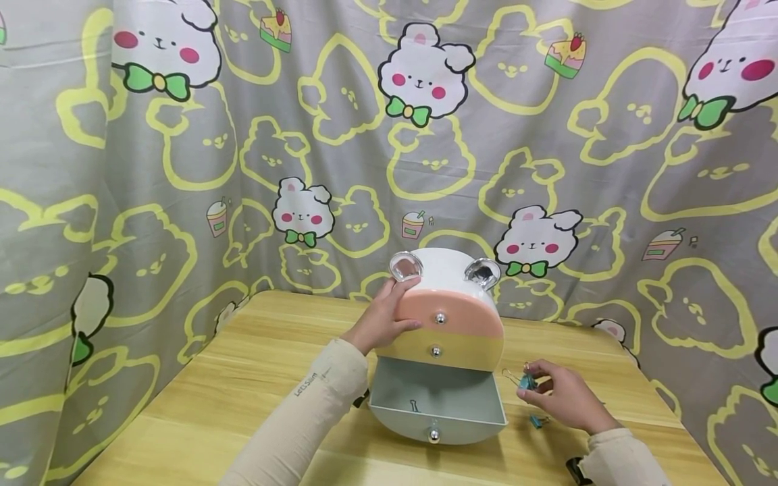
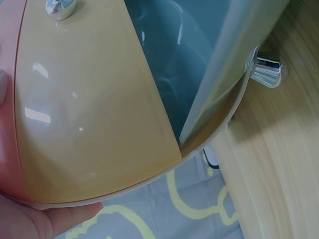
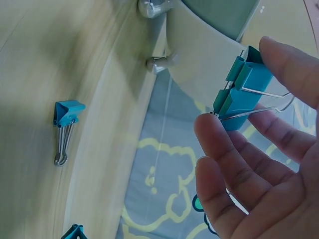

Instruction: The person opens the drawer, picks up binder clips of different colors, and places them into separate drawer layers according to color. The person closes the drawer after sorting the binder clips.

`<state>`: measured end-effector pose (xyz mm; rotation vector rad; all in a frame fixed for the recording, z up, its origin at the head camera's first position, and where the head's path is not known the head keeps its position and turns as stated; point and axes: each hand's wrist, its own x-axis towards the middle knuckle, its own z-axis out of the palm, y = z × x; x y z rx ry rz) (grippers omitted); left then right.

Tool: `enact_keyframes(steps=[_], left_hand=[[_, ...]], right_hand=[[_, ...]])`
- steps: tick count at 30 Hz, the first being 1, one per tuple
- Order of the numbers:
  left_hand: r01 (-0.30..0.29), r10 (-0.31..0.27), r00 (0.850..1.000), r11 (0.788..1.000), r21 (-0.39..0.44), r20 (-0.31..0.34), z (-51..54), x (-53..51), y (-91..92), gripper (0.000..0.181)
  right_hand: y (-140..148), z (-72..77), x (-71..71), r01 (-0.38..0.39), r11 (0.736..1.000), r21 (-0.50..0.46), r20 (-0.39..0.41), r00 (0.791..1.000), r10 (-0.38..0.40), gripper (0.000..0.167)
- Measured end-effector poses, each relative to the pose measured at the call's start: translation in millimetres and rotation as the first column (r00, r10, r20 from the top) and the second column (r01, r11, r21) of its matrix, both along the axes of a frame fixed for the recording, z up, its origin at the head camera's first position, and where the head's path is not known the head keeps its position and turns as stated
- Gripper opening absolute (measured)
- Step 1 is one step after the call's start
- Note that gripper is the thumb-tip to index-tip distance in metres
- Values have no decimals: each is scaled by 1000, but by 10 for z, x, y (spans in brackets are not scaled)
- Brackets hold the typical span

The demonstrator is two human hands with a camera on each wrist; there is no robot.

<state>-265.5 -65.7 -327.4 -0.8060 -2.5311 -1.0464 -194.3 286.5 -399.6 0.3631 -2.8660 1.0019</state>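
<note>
A small bear-eared drawer box (image 1: 450,270) stands on the table, its bottom grey-green drawer (image 1: 437,422) pulled out. My left hand (image 1: 385,316) holds the box's upper left edge, thumb on the pink front and a finger by the silver ear. To the right of the drawer, my right hand (image 1: 562,393) pinches teal binder clips (image 3: 244,89) between thumb and fingers; they look like two side by side. Another teal binder clip (image 3: 69,113) lies on the table below that hand. Inside the drawer is a small dark clip-like piece (image 1: 415,406), too small to make out.
Part of one more teal clip (image 3: 75,232) shows at the right wrist view's lower edge. The pink and yellow drawers (image 1: 462,344) above are closed, with silver knobs. A patterned curtain (image 1: 340,162) hangs behind the wooden table (image 1: 200,405).
</note>
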Motion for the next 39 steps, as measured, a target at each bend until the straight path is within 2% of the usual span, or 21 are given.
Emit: enact_keyframes(steps=[14,39], left_hand=[[0,0,1000,1000,1,-1,7,7,8,81],[-1,1,1000,1000,-8,-4,-2,-4,-5,82]], right_hand=[[-69,79,80,-9,1000,-17,-4,1000,9,47],[-231,214,169,-69,997,-29,-65,996,67,48]])
